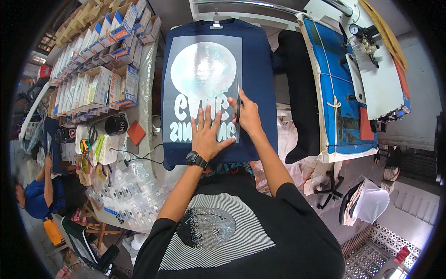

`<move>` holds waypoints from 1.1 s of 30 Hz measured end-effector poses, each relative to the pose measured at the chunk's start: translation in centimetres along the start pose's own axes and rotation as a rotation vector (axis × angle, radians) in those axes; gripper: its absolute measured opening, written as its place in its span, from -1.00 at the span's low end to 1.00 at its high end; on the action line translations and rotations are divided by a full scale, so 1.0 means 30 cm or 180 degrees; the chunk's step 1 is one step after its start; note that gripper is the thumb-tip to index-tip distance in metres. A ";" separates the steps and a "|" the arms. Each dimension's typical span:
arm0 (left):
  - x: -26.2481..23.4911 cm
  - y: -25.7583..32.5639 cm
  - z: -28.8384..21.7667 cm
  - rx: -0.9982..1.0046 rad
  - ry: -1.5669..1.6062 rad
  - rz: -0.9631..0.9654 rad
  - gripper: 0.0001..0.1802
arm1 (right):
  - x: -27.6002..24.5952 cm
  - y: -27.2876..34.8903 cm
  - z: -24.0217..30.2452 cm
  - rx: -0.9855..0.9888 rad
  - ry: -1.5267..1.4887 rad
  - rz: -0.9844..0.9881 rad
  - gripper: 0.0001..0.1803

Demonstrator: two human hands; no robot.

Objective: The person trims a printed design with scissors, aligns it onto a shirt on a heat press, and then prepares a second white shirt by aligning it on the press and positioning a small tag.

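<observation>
At the centre of the frame I press my left hand (207, 132) open and flat on the transfer film (204, 83) to pin it to the navy T-shirt (258, 69), while my right hand (246, 114) pinches its right edge, keeping it square.

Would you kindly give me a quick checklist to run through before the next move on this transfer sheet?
1. Navy shirt lying flat: ok.
2. Transfer sheet centred on the shirt's chest: ok.
3. Left hand pressed flat on the sheet's lower part: ok.
4. Right hand at the sheet's right edge: ok.
5. Sheet free of bubbles or lifted corners: cannot tell.
6. Heat press beside the shirt open: ok.
</observation>
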State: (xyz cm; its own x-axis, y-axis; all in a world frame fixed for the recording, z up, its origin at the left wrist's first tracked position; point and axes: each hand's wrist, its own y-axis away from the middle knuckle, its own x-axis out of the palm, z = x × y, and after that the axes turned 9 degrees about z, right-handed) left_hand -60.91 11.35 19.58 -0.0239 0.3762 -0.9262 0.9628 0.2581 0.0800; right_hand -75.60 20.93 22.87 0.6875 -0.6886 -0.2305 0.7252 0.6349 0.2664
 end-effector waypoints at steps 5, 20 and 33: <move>0.001 0.001 0.011 -0.0061 0.0017 0.0027 0.09 | -0.020 -0.084 0.025 0.0024 0.0042 0.0017 -0.19; -0.023 -0.004 0.001 -0.0184 0.0211 0.0167 0.09 | -0.161 -0.619 0.133 -0.0201 0.0935 -0.0524 -0.32; -0.105 0.035 0.184 0.0182 0.0209 -0.0226 -0.42 | -0.327 0.385 -0.057 -0.0872 0.3381 0.0273 -0.24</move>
State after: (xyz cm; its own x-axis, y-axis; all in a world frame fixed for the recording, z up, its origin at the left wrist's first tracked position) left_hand -58.34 5.54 20.54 -0.1084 0.4168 -0.9025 0.9718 0.2358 -0.0078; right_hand -73.91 35.62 26.62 0.3223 -0.0695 -0.9441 0.5669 0.8129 0.1337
